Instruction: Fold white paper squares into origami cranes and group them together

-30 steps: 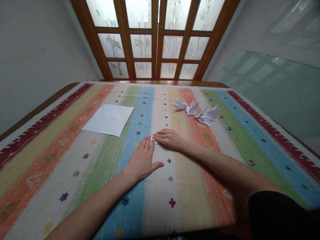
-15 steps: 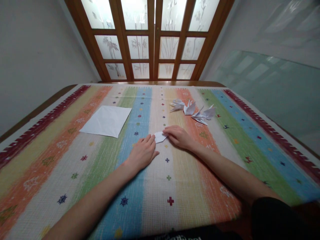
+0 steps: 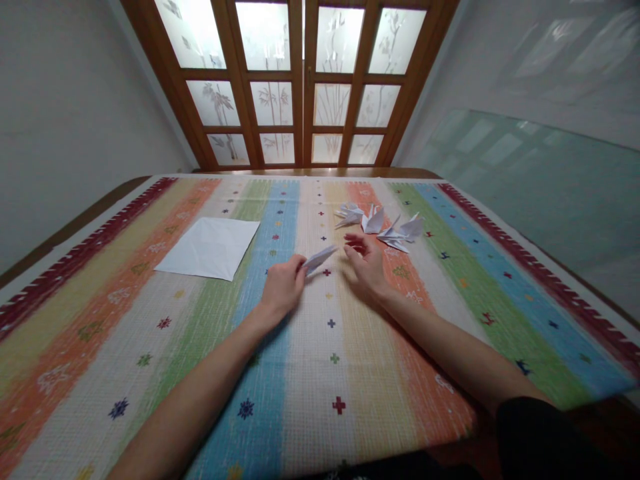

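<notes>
Between the thumb and fingers of my left hand (image 3: 285,285) is a small folded piece of white paper (image 3: 321,259). It tilts up off the cloth, its narrow end pointing right. My right hand (image 3: 366,265) is just to the right of that end, apart from it, with fingers loosely curved and nothing in them. Behind my right hand lie several folded paper cranes (image 3: 373,220), white and close together. A flat white sheet of paper (image 3: 209,248) lies to the left, beyond my left hand.
A striped tablecloth (image 3: 310,373) with small printed figures covers the table. Wooden doors with frosted panes (image 3: 300,100) stand behind its far edge. A glass panel (image 3: 530,167) leans along the right wall.
My left hand has lifted the folded paper off the cloth and tilted it. My right hand has let go of it and moved slightly right, fingers opening. The view has shifted a little.
</notes>
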Motion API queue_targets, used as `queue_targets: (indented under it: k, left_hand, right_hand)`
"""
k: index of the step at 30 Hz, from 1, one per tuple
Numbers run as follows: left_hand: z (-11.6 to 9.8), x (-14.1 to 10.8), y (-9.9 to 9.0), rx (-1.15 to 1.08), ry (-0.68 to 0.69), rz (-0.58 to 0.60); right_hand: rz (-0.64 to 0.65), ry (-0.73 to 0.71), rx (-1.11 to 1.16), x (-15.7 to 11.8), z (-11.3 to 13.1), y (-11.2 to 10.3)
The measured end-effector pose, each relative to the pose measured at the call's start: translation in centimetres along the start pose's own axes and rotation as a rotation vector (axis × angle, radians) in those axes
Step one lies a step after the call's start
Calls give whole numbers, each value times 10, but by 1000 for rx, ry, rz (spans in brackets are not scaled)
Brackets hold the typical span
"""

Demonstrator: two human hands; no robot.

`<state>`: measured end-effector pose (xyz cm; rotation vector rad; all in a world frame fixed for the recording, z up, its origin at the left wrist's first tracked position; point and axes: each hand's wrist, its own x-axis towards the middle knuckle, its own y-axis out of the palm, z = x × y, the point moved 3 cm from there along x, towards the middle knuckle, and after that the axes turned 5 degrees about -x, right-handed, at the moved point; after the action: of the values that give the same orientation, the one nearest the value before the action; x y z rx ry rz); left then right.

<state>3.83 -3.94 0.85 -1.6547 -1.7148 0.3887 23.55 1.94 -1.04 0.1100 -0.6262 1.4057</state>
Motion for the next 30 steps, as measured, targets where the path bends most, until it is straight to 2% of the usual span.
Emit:
queue_targets:
  k: [2,4,6,8,15,20,25,30]
  left_hand:
    - [9,5,-4,-452,-181,-161]
    - [12,5,0,-847,-340,-201]
    - [11,3,6,-1089,-453,-197]
    - [8,-1,10,-1183,-498,-204]
    - [10,-2,11,-1083,-430,-227]
    - [13,0,12,-1028,-384,-275]
    - [17,0,13,-1039,-390,-227]
    - [19,-1,10,-900,-333,-274]
  right_hand:
    - [4,131,133,-3,2,8]
    - [103,240,260,-8,7,21]
    - [257,317,364,-14,14,36]
    - [353,335,411,-18,23,48]
    - [360,286,381,-19,31,54]
    - [381,325,390,-20,28,54]
    - [363,391,507,-22,29,56]
    - [364,395,559,-24,31,57]
